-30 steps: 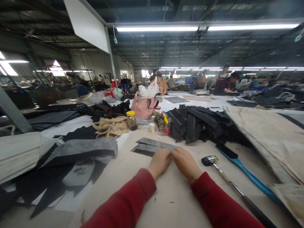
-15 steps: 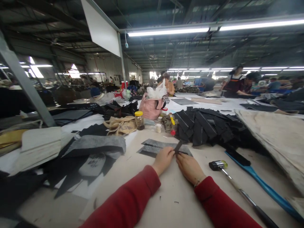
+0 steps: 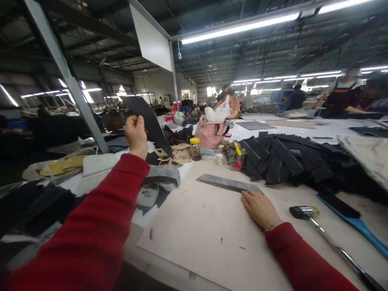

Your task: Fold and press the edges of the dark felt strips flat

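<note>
My left hand is raised at the left and closed on the edge of a black fabric piece, which hangs down to the right of the fingers. On the pale work board lies a grey-and-black fabric strip. My right hand rests flat at the strip's right end, fingers stretched out and touching it. Below my left hand, a curved grey-faced fabric piece lies on a heap of dark pieces.
A hammer and a blue-handled brush lie at the right. Behind the board stand a yellow-lidded jar, a pink bag and a heap of black strips. A metal post rises at the left.
My left hand has left the strips beside my right hand and moved up and left, now with a black piece in it. One strip lies on the board where two lay. The view has turned left.
</note>
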`<action>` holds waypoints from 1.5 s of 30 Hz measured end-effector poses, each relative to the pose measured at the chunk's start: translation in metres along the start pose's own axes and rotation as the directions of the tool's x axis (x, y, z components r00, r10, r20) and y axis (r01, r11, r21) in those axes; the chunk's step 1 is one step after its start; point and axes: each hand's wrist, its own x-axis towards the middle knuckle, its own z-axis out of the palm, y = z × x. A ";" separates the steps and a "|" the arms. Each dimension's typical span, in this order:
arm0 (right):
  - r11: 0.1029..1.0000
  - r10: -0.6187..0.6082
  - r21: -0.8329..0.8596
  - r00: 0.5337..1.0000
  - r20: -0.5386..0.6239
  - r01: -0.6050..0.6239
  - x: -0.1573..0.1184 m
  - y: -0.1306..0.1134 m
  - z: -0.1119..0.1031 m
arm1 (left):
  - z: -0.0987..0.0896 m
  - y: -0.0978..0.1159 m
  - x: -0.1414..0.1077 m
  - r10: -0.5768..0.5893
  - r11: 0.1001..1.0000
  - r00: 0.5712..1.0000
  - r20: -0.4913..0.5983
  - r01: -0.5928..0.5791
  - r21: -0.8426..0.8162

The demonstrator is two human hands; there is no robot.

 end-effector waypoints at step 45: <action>0.930 0.181 0.348 0.972 -0.153 -0.118 -0.001 0.055 -0.025 | -0.049 -0.059 -0.203 -0.203 0.764 0.452 0.869 -0.482 0.429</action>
